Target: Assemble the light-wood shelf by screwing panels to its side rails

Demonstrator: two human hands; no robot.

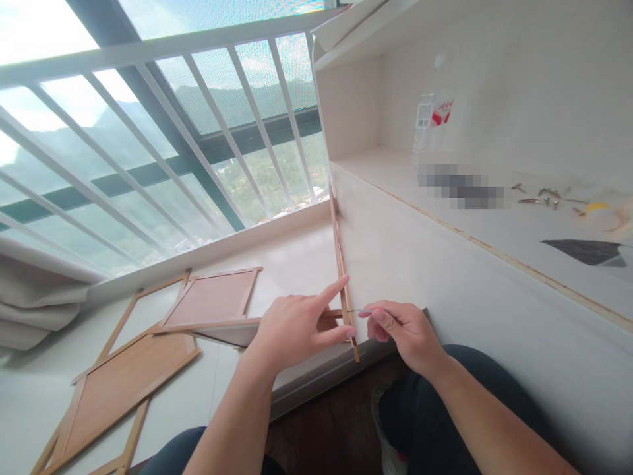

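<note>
forearms [237, 402] reach the ledge's front edge [321, 379]; left hand [297, 326], fingers wide, touches a wooden strip [339, 254]; right hand [403, 330] pinches a thin tool [366, 311].

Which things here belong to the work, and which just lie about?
Apparently in use: thin grey metal rod in right hand; slim brown wooden strip at left hand; brown wooden-framed panels.

Probably lying about: clear plastic bottle; dark grey flat piece; small silvery metal pieces (role unclear).

Left grip [294, 330] spread across wooden strip [339, 254]; right grip [401, 330] pinching thin metal tool [364, 311].
</note>
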